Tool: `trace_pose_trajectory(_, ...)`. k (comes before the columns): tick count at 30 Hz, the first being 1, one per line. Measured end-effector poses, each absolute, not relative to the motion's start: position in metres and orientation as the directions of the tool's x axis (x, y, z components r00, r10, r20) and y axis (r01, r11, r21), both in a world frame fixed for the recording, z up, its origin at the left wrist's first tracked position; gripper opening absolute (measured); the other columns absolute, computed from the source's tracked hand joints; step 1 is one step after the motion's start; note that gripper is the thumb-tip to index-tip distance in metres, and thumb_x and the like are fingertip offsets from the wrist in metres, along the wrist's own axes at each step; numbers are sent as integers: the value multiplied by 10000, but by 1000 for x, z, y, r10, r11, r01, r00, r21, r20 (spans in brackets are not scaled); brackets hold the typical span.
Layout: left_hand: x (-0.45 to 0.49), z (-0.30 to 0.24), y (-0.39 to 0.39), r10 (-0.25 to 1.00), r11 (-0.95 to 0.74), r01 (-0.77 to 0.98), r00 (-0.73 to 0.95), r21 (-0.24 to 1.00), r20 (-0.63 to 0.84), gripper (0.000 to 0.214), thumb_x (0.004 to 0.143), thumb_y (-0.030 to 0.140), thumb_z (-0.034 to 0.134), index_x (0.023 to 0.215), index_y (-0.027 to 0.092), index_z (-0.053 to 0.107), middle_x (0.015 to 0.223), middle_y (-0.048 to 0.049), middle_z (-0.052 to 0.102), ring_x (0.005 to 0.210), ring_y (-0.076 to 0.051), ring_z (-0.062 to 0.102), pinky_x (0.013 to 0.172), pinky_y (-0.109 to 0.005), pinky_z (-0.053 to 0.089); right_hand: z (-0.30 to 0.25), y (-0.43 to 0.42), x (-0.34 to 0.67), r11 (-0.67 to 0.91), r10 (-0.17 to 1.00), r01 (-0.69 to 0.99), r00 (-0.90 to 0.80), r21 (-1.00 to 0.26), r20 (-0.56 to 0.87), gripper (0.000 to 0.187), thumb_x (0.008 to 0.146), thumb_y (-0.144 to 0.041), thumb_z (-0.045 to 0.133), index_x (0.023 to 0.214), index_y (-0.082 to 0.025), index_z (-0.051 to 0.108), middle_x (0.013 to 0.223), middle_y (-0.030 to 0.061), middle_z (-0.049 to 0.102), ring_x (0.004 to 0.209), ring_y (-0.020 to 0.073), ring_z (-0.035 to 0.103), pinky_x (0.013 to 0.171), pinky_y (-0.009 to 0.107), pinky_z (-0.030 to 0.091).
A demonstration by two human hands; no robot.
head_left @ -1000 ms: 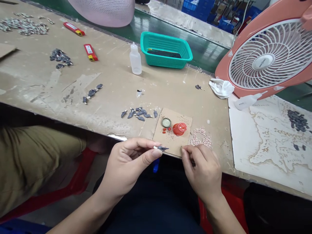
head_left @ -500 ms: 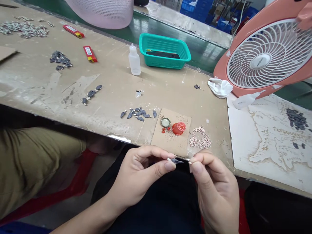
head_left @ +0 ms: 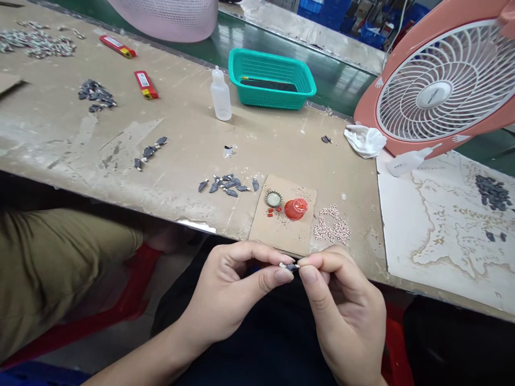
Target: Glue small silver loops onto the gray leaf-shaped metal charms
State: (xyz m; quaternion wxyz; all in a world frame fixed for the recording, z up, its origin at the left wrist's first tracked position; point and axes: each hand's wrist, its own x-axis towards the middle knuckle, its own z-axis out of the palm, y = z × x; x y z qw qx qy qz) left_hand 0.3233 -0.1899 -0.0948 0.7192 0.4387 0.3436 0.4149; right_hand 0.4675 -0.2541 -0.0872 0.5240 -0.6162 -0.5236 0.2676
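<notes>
My left hand [head_left: 233,292] pinches a small dark leaf-shaped piece [head_left: 290,266] with a pale bead at one end, held over my lap just in front of the table edge. My right hand [head_left: 341,311] is pinched too, thumb and forefinger meeting the tip of that same piece. On the table right behind my hands lies a cardboard square [head_left: 281,225] with a bottle cap [head_left: 274,199], a red cap [head_left: 295,208] and red bits. A heap of tiny pinkish beads [head_left: 332,228] lies beside it, and several dark leaf pieces [head_left: 227,185] lie to its left.
A teal basket [head_left: 271,80], a squeeze bottle [head_left: 221,96], two red lighters [head_left: 146,84] and more dark piece piles [head_left: 94,95] sit farther back. A pink fan [head_left: 442,86], crumpled tissue [head_left: 365,141] and a white sheet [head_left: 434,230] are at right. Another person's leg [head_left: 52,268] is at left.
Both hands dropped from the table edge toward my lap. My right hand turned palm-side in and closed the gap, its fingertips now meeting the dark piece in my left.
</notes>
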Motion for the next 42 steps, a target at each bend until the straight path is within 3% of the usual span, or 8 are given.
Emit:
trace_pose_trajectory(27,326,-98,-189,906,253,-239,399,937,-143,223,762,53,800,794,273,809,799,46,797,745,-99,756,707,-101,586,-88,-251,472,105,932,398,279,-911,229,81,916,-180,628,884,-236,678,729,-28,601,635,104,555,547,224,451)
trace_pose_trajectory(42,330,-100,-191,936,100,-197,352,975,-25,204,767,38,787,774,241,792,816,25,794,756,-130,750,722,-170,601,-91,-249,472,120,931,439,261,-891,254,95,905,-156,628,868,-222,685,719,-25,610,603,103,553,526,225,444)
